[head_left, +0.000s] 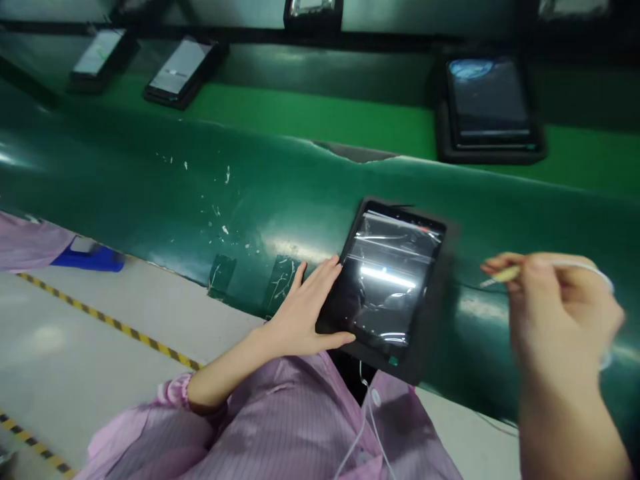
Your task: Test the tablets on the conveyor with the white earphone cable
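Observation:
A black tablet (393, 280) with a shiny, film-like surface and light streaks lies on a dark foam block on the green bench. My left hand (305, 317) rests at the block's left edge, fingers spread, its thumb by the lower left of the tablet. To the right of the tablet, raised and apart from it, my right hand (560, 313) is closed on a cable plug (506, 274), pale yellow with a metal tip pointing left. A white cable (583, 265) runs back from the plug over the hand.
Beyond the bench edge (240, 193), a green belt (320, 113) carries a tablet (490, 100) at the right and two devices (183, 67) (100, 52) at the left. A pink sleeve (30, 243) and a blue bin (93, 257) show at the far left.

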`<state>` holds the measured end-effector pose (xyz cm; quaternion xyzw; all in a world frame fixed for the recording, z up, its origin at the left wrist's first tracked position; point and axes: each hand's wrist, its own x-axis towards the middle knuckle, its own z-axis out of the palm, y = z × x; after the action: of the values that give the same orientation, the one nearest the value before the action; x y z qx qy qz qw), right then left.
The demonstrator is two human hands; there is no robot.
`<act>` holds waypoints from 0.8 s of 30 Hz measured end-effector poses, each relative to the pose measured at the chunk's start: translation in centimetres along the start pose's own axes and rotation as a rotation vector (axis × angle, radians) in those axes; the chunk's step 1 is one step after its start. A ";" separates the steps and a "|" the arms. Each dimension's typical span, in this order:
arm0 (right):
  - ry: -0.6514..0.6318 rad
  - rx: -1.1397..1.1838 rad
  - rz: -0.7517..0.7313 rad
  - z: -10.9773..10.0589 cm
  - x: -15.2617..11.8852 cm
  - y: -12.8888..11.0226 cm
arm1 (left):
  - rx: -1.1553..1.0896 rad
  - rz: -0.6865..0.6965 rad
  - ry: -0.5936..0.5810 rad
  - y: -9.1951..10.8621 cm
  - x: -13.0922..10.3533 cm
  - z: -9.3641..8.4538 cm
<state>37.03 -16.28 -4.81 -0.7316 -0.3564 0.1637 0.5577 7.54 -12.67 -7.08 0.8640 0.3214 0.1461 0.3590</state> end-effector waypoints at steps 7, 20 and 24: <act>-0.195 -0.095 0.038 4.2 3.1 -0.2 | -0.155 -0.207 0.092 0.4 5.0 0.0; -0.021 0.367 0.293 1.3 -2.4 -5.7 | -0.790 -0.406 0.401 3.0 3.3 -0.9; -0.035 0.253 0.154 0.4 -3.7 -9.3 | -0.907 -0.419 0.305 4.3 2.0 -1.9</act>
<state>31.05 -17.47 3.14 -0.6776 -0.2852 0.2623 0.6251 10.02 -12.62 -2.62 0.5076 0.4403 0.3197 0.6680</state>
